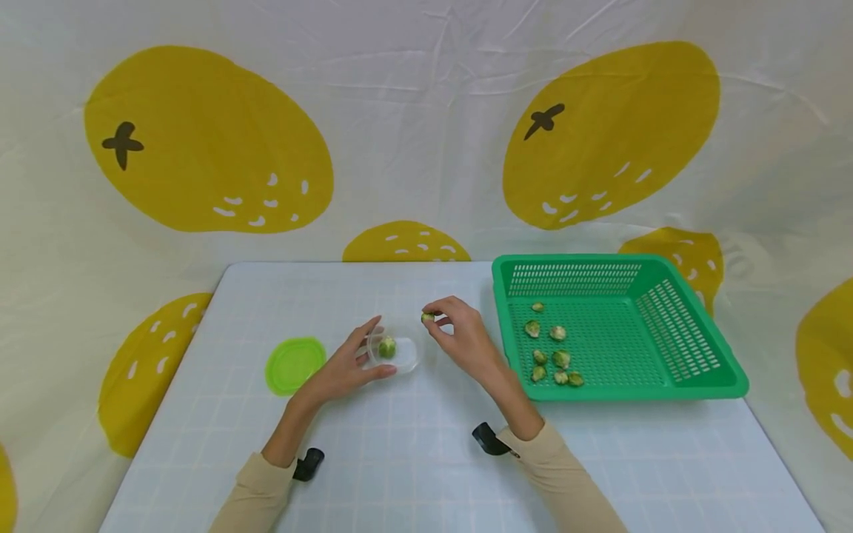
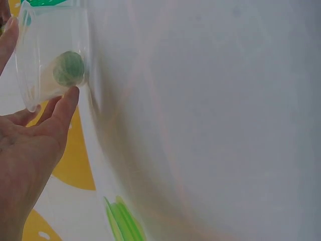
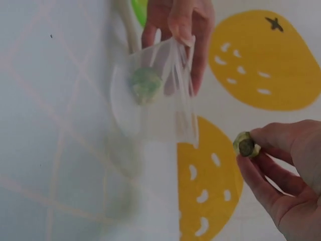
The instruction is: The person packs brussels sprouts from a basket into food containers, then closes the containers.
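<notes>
Pale gridded surface (image 1: 426, 459), lemon-print cloth behind. Clear tub (image 1: 393, 353) as landmark: steadied by left hand (image 1: 346, 366), fingers curled round its near rim, one sprout (image 1: 387, 347) already inside. Just right of the tub and above its rim, right hand (image 1: 460, 337) with a narrow fingertip grip on a second sprout (image 1: 427, 317). Best carried squarely over the opening, lowered close, then let go, tub kept still. Green lid (image 1: 295, 364) left of tub; basket (image 1: 700, 348) of sprouts well right.
</notes>
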Available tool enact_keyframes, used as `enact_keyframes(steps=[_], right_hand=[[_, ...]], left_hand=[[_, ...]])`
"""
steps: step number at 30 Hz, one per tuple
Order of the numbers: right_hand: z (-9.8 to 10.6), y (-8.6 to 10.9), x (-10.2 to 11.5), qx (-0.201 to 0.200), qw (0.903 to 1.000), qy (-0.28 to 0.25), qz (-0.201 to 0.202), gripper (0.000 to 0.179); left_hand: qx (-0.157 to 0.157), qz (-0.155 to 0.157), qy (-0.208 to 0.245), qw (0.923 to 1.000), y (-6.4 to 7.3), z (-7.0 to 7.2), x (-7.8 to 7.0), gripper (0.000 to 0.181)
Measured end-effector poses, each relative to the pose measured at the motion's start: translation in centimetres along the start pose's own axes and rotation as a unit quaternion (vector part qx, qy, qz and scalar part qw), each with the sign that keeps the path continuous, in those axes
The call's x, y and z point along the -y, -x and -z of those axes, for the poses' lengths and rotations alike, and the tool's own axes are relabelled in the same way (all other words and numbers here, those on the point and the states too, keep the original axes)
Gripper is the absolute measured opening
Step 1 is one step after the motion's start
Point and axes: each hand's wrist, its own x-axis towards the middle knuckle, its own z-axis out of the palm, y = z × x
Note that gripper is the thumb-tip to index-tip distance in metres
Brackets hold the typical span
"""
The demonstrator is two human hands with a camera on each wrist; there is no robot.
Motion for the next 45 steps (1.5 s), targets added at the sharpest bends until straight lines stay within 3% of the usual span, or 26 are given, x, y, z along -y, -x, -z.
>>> enact_keyframes(steps=[25, 37, 45], right_hand=[[-4.4, -0.1, -0.7, 0.047, 0.9983, -0.03, 0.016, 0.014], [-5.3, -0.4, -0.7, 0.079, 0.9955, 0.031, 0.041, 0.014], [-5.7, -0.4, -0.5, 0.109, 0.9864, 0.106, 0.063, 0.014]], left_hand=[[0.001, -0.003, 0.001, 1.0, 0.2, 0.0, -0.2, 0.106], [0.005, -0.017, 0.016, 0.9997, 0.2, 0.0, -0.2, 0.105], [0.009, -0.028, 0.027, 0.9992, 0.2, 0.1, 0.1, 0.102]])
